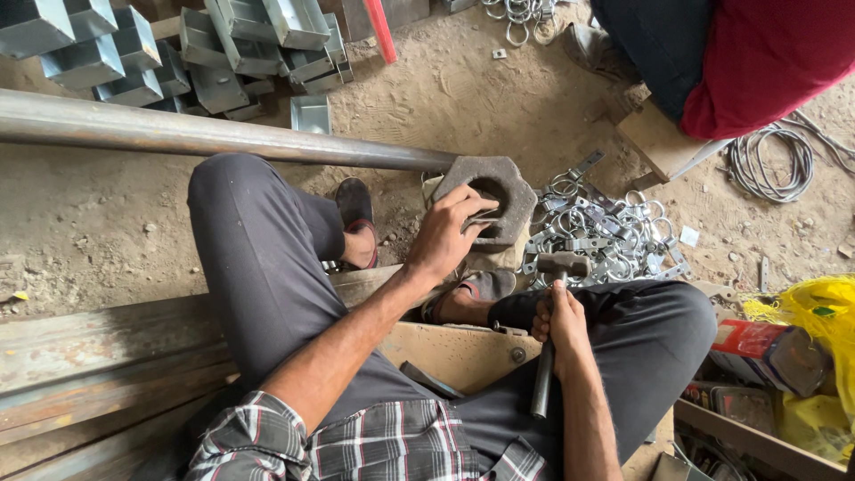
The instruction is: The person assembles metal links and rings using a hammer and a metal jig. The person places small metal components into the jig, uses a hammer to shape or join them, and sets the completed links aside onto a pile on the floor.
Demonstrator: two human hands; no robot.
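Observation:
My left hand [443, 233] rests on a heavy hexagonal metal block [508, 183] with a round hole, its fingers pinching a small grey metal piece [482, 221] at the hole's rim. My right hand [558, 319] grips the handle of a hammer [560, 264], whose head points up beside the block. A pile of shiny metal clamps [606, 233] lies just right of the block. I sit with knees bent in dark trousers, feet in sandals near the block.
A long steel pipe [178, 132] runs across the ground to the block. Stacked grey metal channels [214, 53] sit at the top left. Another person in red [766, 62] sits at top right beside coiled wire [770, 160]. A yellow bag [819, 312] lies right.

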